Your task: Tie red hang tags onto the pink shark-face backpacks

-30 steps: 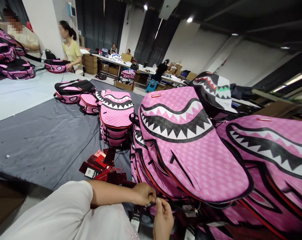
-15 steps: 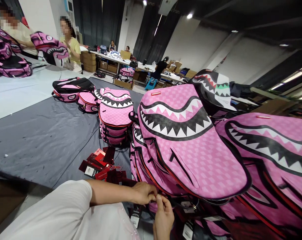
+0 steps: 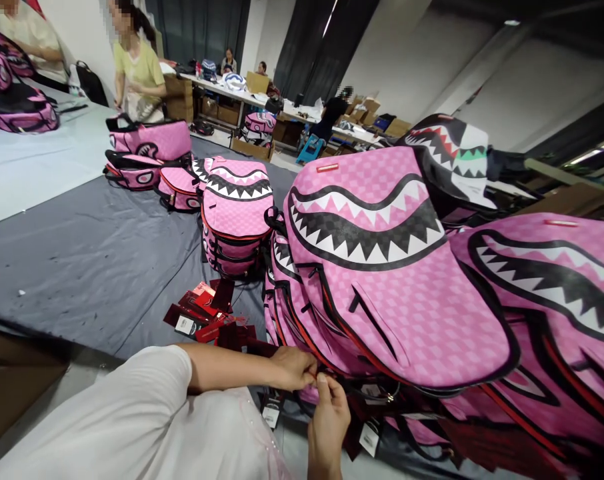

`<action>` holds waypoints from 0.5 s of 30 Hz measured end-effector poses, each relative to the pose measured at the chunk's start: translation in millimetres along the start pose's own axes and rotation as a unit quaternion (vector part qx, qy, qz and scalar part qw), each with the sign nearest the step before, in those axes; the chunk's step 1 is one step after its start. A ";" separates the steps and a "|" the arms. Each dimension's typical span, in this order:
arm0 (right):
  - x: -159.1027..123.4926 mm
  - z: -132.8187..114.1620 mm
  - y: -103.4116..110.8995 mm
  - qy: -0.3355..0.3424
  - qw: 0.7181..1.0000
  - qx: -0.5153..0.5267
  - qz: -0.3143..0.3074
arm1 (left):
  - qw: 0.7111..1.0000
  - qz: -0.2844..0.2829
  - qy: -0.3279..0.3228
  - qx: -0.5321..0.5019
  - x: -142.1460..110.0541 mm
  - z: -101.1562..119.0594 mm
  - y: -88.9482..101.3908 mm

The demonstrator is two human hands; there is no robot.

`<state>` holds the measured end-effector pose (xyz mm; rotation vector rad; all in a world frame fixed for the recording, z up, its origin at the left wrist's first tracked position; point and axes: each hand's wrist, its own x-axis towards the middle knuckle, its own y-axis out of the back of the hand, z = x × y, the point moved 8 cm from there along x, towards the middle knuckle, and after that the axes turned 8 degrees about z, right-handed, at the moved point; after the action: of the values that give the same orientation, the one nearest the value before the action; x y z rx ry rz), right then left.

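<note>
My left hand [image 3: 295, 367] reaches across from the left, its fingers closed in a pinch at the lower edge of the stacked pink backpacks. Fingertip to fingertip with it is my right hand [image 3: 328, 407], also pinched. A thin reddish bit shows between them, too small to name. Right above the hands leans a large pink backpack [image 3: 382, 287] with a black and white shark-mouth print. Hang tags with white labels [image 3: 369, 438] dangle just below and beside my hands. Left of them, a heap of red and dark hang tags [image 3: 202, 313] lies on the grey cloth.
Another pink backpack [image 3: 237, 200] stands beyond the tags, with more bags [image 3: 147, 140] piled farther back. To the right are a pink backpack [image 3: 557, 287] and a black-and-white one [image 3: 452, 160]. A person in yellow [image 3: 139, 70] stands across the table [image 3: 107, 260].
The pink bag that the person in yellow held up now rests on the far pile. My hands stay pinched together at the same place; the view has shifted slightly.
</note>
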<state>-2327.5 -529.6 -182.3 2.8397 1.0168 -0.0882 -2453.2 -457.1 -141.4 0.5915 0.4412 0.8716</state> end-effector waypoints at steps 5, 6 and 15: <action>-1.2 -5.7 -1.7 0.027 0.999 -0.017 -0.007 | 1.000 0.013 0.003 -0.013 0.0 -1.6 0.0; -1.2 -6.7 -1.8 0.032 0.999 -0.018 -0.006 | 1.000 0.022 0.012 -0.009 0.3 -3.5 0.6; 2.9 2.2 2.3 -0.001 1.000 -0.011 0.021 | 0.999 0.019 0.016 -0.022 0.2 -4.2 1.2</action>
<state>-2323.8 -529.8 -184.5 2.8395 0.9503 -0.0764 -2456.2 -455.0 -143.8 0.5478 0.4398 0.9256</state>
